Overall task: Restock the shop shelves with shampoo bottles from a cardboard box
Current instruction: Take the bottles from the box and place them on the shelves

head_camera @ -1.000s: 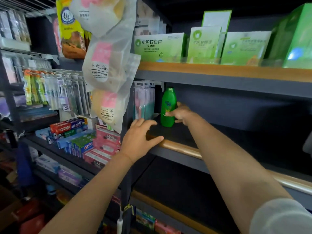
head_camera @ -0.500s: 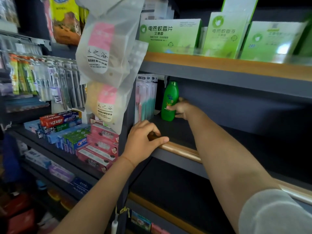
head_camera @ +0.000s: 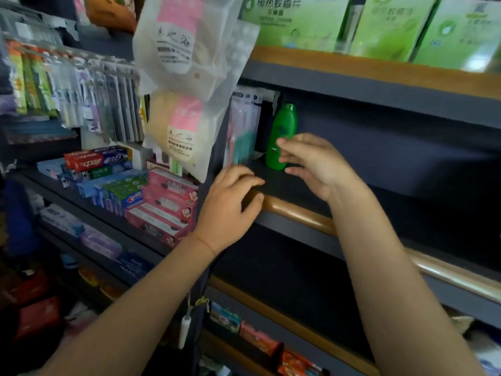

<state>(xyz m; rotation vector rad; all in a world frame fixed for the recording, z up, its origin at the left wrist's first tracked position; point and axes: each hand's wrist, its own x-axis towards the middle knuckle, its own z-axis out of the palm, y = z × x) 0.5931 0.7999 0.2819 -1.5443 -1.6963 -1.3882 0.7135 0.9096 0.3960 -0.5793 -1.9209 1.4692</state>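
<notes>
A green shampoo bottle (head_camera: 282, 126) stands upright at the far left of the dark middle shelf, next to the shelf's upright. My right hand (head_camera: 317, 164) hovers just in front of it with fingers loosely spread, the fingertips close to the bottle's lower half and no grip on it. My left hand (head_camera: 227, 207) holds the wooden front rail (head_camera: 298, 213) of that shelf, fingers over the top and thumb under it. The cardboard box is out of view.
Green boxes (head_camera: 298, 20) line the shelf above. Plastic bags (head_camera: 189, 50) hang over the upright at the left, with toothbrush packs (head_camera: 241, 126) beside the bottle. Toothpaste cartons (head_camera: 162, 202) fill the left-hand shelves. Another shelf with small packets lies below.
My right hand has let go of the green bottle and drawn back a little toward me. My left hand stays on the rail, its thumb now under the edge.
</notes>
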